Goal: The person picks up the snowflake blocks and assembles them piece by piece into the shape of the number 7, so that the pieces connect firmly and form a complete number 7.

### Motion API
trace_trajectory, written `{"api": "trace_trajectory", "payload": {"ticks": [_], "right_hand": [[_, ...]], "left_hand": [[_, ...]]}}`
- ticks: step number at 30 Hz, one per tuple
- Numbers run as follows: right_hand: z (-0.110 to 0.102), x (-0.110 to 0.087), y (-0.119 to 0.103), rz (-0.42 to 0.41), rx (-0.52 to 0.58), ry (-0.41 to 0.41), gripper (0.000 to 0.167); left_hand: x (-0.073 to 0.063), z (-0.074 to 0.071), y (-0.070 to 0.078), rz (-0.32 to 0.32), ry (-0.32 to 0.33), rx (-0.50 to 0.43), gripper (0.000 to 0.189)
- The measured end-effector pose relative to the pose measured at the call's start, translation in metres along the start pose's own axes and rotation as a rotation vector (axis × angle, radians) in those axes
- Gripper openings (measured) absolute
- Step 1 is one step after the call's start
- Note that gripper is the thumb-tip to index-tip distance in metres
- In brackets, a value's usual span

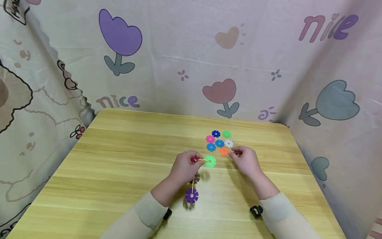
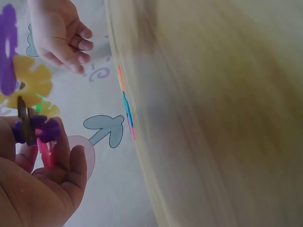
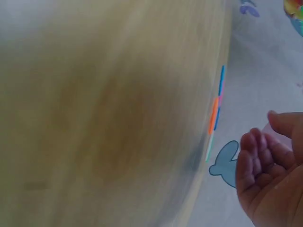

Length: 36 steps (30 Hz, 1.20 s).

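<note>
Your left hand (image 1: 185, 166) has its thumb and fingers gripping a chain of slotted discs, the chain sitting above the counter (image 1: 119, 159). Among your left fingers is a red disc (image 2: 46, 150), with a small purple piece (image 2: 49, 128) and a brown disc (image 2: 26, 125) against them in the left wrist view. To the right of that hand, a yellow link (image 1: 201, 160), seen edge-on from above, joins a green disc (image 1: 213, 159), which sits between your two hands. On the side nearest you, the chain hangs below your left hand through a yellow disc (image 2: 35, 82) to a large purple disc (image 1: 188, 196). Your right hand (image 1: 247, 161) is free: its fingers are loosely bent with nothing between them. Just left of its fingertips, an orange disc (image 1: 221, 152) lies flat on the counter; the right wrist view shows the fingers apart from it. Beyond that hand and to its left are the other loose discs: white (image 1: 231, 143), two blue (image 1: 219, 140) (image 1: 208, 147), pink (image 1: 208, 139), dark blue (image 1: 213, 133) and, farthest off, light green (image 1: 226, 134). Behind each hand, nearer you, a black strap (image 1: 167, 214) shows at the pale sleeve (image 1: 149, 209). Far beyond both hands hangs a printed cloth (image 1: 176, 36).
</note>
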State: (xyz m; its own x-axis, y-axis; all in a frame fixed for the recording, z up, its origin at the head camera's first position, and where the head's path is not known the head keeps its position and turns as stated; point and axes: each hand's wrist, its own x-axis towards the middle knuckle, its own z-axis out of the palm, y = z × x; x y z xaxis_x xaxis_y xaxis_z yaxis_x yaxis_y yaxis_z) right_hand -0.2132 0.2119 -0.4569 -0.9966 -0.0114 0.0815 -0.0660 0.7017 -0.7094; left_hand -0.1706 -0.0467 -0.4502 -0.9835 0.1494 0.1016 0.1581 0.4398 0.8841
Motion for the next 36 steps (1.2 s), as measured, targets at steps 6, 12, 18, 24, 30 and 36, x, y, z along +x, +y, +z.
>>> {"api": "trace_trajectory", "payload": {"ticks": [6, 12, 18, 24, 30, 36], "right_hand": [[0.005, 0.013, 0.002, 0.001, -0.190, -0.099, 0.039], [0.009, 0.022, 0.003, 0.034, -0.307, -0.169, 0.042], [0.014, 0.030, 0.004, 0.018, -0.371, -0.212, 0.035], [0.020, 0.037, 0.002, 0.034, -0.409, -0.233, 0.052], [0.021, 0.040, 0.001, 0.052, -0.428, -0.221, 0.049], [0.021, 0.040, 0.002, 0.070, -0.383, -0.210, 0.049]], "left_hand": [[-0.001, -0.001, -0.001, 0.002, -0.008, 0.019, 0.006], [-0.002, -0.001, -0.001, -0.005, -0.011, 0.037, 0.006], [-0.002, -0.002, -0.001, 0.010, 0.010, 0.057, 0.007], [-0.001, -0.002, -0.002, 0.056, 0.055, 0.125, 0.009], [-0.001, -0.002, -0.002, 0.077, 0.072, 0.116, 0.003], [-0.001, -0.003, -0.004, 0.057, 0.032, 0.035, 0.005]]}}
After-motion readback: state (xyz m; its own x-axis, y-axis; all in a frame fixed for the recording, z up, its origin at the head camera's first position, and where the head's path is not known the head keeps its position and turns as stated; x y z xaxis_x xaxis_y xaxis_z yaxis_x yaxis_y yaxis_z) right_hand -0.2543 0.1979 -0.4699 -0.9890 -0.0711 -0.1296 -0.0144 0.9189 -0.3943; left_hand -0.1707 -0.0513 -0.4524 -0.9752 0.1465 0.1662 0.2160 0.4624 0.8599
